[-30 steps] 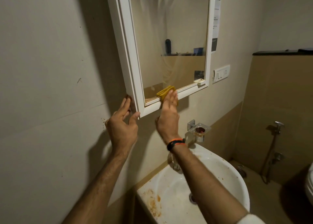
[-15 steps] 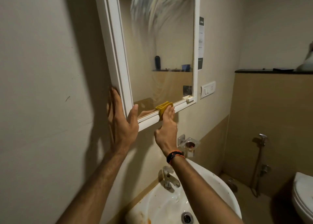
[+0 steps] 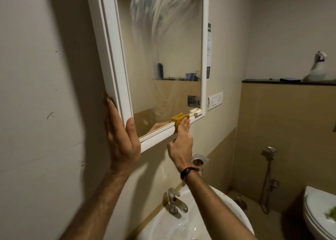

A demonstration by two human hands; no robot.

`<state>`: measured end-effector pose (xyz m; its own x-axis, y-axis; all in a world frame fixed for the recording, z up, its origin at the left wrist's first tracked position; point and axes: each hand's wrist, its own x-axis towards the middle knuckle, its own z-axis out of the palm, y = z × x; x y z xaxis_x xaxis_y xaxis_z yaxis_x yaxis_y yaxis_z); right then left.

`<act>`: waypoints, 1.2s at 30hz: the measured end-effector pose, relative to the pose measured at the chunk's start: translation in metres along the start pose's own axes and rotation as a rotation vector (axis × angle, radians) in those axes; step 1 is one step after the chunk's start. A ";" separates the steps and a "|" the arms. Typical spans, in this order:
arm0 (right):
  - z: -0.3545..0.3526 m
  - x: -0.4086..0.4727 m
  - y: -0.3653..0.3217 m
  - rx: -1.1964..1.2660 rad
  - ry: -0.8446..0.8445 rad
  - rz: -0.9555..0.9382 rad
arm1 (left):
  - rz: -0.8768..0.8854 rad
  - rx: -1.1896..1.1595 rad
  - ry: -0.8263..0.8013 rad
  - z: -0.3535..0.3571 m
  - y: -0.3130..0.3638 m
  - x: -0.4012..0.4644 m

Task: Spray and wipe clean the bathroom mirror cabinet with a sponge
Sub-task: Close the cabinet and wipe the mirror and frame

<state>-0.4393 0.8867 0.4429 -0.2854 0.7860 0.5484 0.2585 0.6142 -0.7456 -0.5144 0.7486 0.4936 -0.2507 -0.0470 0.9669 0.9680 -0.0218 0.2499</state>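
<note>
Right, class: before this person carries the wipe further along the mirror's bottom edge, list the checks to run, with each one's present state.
1. Yellow sponge under right hand fingertips, pressed on the bottom edge: ok.
2. Left hand braces the white-framed mirror cabinet at its lower left corner: ok.
3. Glass free of residue: not ok, white streaks across the upper mirror.
4. White spray bottle within reach: cannot tell; it stands on the dark ledge at right.
5. Small white door handle just right of the sponge, in the wipe path: not ok.
</note>
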 end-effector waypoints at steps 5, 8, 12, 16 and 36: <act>-0.005 0.016 0.003 -0.035 -0.030 0.047 | -0.014 0.005 -0.007 -0.001 -0.002 -0.001; -0.015 0.036 0.004 -0.018 0.001 0.108 | -0.016 -0.001 0.003 0.000 0.000 0.000; -0.025 0.032 0.016 0.084 -0.045 0.104 | -0.022 -0.012 -0.013 -0.001 0.000 0.000; -0.052 0.038 0.033 0.726 -0.043 0.345 | -0.026 -0.021 -0.024 -0.002 -0.001 -0.001; -0.039 0.098 0.047 0.242 0.135 0.266 | -0.008 -0.010 -0.012 0.001 -0.004 -0.002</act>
<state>-0.4189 0.9952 0.4765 -0.1093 0.9279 0.3563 0.0776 0.3653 -0.9276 -0.5174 0.7494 0.4903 -0.2582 -0.0343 0.9655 0.9658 -0.0322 0.2571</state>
